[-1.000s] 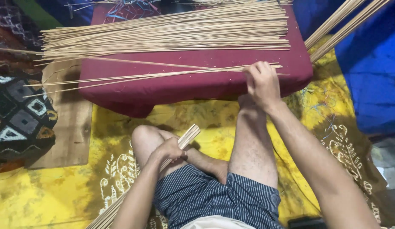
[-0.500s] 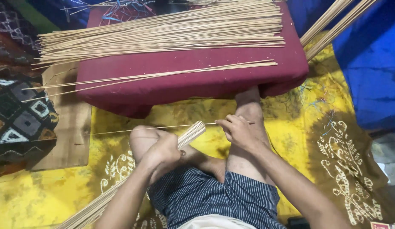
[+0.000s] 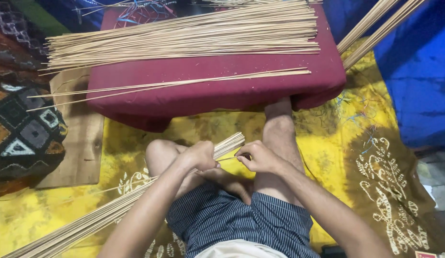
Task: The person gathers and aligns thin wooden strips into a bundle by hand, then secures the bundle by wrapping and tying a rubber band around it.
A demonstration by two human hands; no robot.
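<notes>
Hands (image 3: 232, 156) closed around stick bundle (image 3: 112, 210), right pinching one stick (image 3: 227, 159)

Bare arms, bare legs — dark pinstriped shorts (image 3: 241, 220)

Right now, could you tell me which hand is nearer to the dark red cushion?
Right. The right hand is just below the dark red cushion, beside the raised knee; the left hand sits slightly farther left, gripping the stick bundle.

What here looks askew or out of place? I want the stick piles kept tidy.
A few thin sticks lie apart from the big pile on the maroon cushion, angled, their left ends sticking out past its edge. Bits of blue thread litter the yellow cloth. Nothing looks broken.
</notes>
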